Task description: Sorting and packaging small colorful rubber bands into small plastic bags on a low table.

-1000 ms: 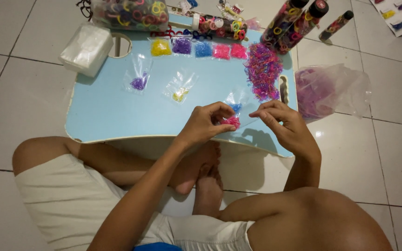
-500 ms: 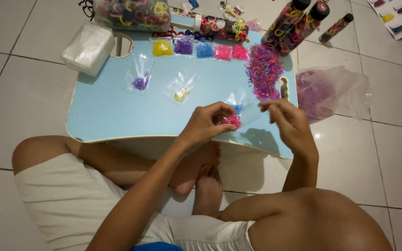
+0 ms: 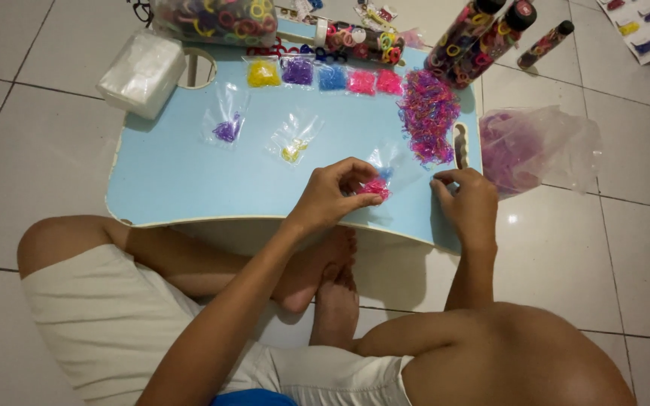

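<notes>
Since the earlier frame the right hand (image 3: pixel 469 204) is drawing away from the bag (image 3: pixel 382 174) toward the band pile (image 3: pixel 429 125), fingers pressed together, on what I cannot tell. Left hand (image 3: pixel 334 197) is pinching the small clear bag of pink bands just above the blue surface (image 3: pixel 182 177). Filling the bag seems to be the step in hand, and another pinch of bands from the pile looks needed next.

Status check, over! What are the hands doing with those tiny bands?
Left hand pinching small clear bag of pink bands. Right hand fingers closed, beside it on blue table. Loose band pile just beyond.
</notes>
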